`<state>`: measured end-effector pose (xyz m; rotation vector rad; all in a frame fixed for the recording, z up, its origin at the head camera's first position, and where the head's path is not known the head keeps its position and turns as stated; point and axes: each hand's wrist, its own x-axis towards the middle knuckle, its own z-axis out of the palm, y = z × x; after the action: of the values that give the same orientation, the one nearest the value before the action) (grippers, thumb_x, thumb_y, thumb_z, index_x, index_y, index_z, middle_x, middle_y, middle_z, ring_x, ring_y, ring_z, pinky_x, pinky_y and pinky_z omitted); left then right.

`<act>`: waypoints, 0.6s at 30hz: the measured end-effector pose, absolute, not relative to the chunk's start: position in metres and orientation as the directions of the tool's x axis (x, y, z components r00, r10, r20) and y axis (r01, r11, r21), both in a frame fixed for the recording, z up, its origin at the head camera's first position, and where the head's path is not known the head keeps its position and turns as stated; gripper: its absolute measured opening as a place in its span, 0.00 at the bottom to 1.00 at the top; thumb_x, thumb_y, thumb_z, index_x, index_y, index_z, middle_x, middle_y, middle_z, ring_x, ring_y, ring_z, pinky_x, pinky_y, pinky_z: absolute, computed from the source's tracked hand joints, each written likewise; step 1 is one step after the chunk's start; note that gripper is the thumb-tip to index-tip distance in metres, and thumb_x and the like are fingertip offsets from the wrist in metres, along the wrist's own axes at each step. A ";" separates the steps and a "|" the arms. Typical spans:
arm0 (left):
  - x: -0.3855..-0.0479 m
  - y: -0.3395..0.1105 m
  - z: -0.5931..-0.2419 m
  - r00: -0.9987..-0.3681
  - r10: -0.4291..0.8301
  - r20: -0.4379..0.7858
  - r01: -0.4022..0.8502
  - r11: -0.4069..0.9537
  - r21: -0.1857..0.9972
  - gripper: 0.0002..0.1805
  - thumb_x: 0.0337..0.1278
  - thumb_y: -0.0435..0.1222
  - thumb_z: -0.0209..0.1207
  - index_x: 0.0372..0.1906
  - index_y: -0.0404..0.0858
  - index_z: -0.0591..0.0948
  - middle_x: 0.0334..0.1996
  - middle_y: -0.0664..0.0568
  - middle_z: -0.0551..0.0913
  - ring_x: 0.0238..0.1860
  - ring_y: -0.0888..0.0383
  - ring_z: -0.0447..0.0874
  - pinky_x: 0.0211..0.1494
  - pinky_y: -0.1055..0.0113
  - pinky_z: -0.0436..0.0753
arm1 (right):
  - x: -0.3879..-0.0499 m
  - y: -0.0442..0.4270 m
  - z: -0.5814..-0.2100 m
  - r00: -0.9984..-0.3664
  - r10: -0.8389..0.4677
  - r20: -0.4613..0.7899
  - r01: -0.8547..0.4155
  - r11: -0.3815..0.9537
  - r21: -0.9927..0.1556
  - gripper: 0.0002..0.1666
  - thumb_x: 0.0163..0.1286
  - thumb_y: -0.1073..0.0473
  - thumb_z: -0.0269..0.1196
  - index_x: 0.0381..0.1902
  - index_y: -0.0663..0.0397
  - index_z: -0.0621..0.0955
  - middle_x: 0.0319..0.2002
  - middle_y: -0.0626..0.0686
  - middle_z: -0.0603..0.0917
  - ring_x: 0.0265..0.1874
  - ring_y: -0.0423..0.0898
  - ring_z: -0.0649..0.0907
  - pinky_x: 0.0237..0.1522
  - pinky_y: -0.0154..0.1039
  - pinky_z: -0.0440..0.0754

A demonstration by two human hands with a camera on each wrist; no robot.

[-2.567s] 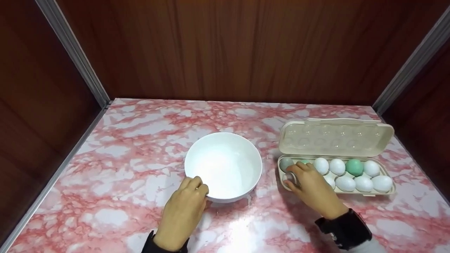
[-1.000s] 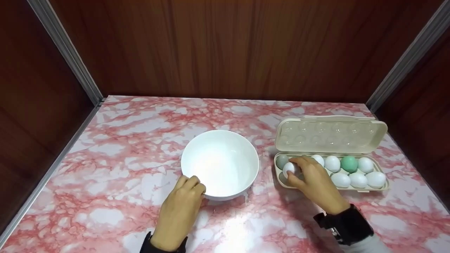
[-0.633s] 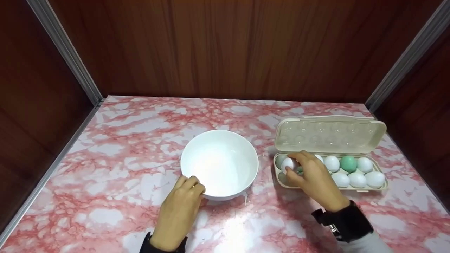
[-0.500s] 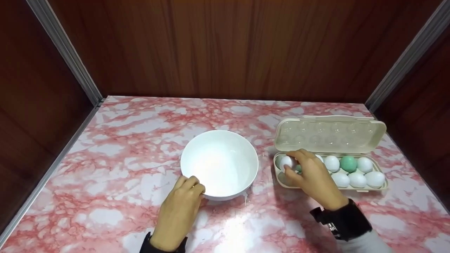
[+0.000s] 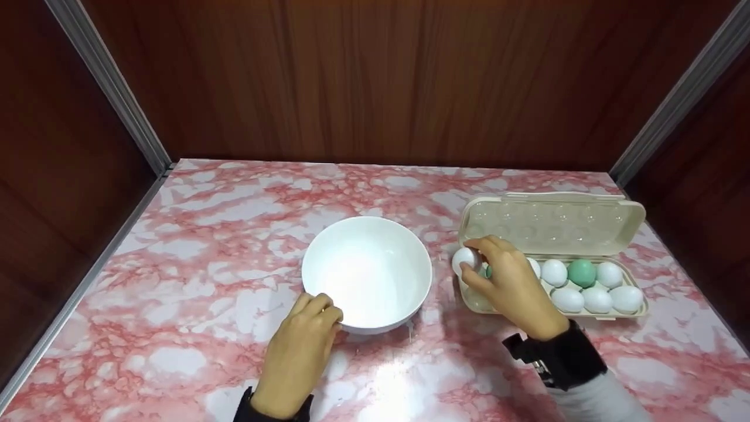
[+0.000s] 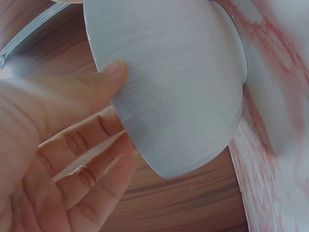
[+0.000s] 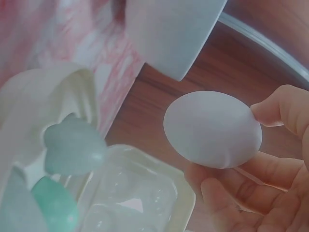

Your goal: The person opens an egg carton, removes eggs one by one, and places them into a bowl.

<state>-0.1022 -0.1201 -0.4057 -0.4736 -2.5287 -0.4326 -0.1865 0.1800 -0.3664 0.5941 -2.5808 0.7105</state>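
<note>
A white bowl (image 5: 375, 269) stands mid-table, and nothing shows inside it. My left hand (image 5: 299, 346) grips its near-left rim, with the thumb (image 6: 113, 75) on the outside wall and the fingers over the inner side. My right hand (image 5: 510, 284) pinches a white egg (image 5: 464, 261) between thumb and fingers above the left end of the egg carton (image 5: 486, 306). In the right wrist view the held egg (image 7: 212, 129) is clear of the carton. White eggs and a green egg (image 5: 582, 273) sit in the carton; the right hand hides some of its slots.
The carton's lid (image 5: 551, 225) stands raised behind the eggs. Brown wood-grain panels (image 5: 375, 82) with grey metal corner posts close off the back and sides of the pink marbled table (image 5: 176, 281).
My right hand has lifted the white egg out of the carton's front left slot and moved it up and leftward. The left hand keeps its hold on the bowl.
</note>
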 end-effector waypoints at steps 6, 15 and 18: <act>-0.103 -0.121 -0.407 -0.778 0.246 0.577 0.421 0.887 0.190 0.09 0.41 0.29 0.75 0.27 0.39 0.85 0.32 0.55 0.82 0.37 0.60 0.80 0.44 0.72 0.86 | -0.190 0.169 -0.359 -0.820 -0.314 0.479 -0.517 0.764 -0.386 0.17 0.60 0.65 0.68 0.48 0.64 0.83 0.40 0.57 0.85 0.40 0.51 0.82 0.42 0.45 0.83; -0.103 -0.122 -0.408 -0.772 0.242 0.588 0.424 0.885 0.193 0.08 0.41 0.31 0.75 0.28 0.40 0.86 0.32 0.56 0.83 0.37 0.60 0.80 0.44 0.71 0.85 | -0.194 0.152 -0.354 -0.795 -0.355 0.492 -0.560 0.742 -0.369 0.16 0.61 0.65 0.67 0.48 0.64 0.83 0.38 0.55 0.83 0.36 0.48 0.81 0.39 0.43 0.84; -0.103 -0.123 -0.408 -0.775 0.236 0.586 0.423 0.883 0.204 0.08 0.41 0.31 0.75 0.29 0.40 0.86 0.33 0.56 0.83 0.38 0.60 0.80 0.45 0.71 0.85 | -0.196 0.146 -0.354 -0.797 -0.370 0.478 -0.566 0.734 -0.376 0.16 0.62 0.65 0.67 0.48 0.64 0.83 0.38 0.55 0.83 0.35 0.47 0.81 0.37 0.40 0.84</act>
<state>-0.1034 -0.1227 -0.4081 -0.4749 -2.4821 -0.4399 -0.1962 0.1458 -0.3539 0.7217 -2.5628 0.7297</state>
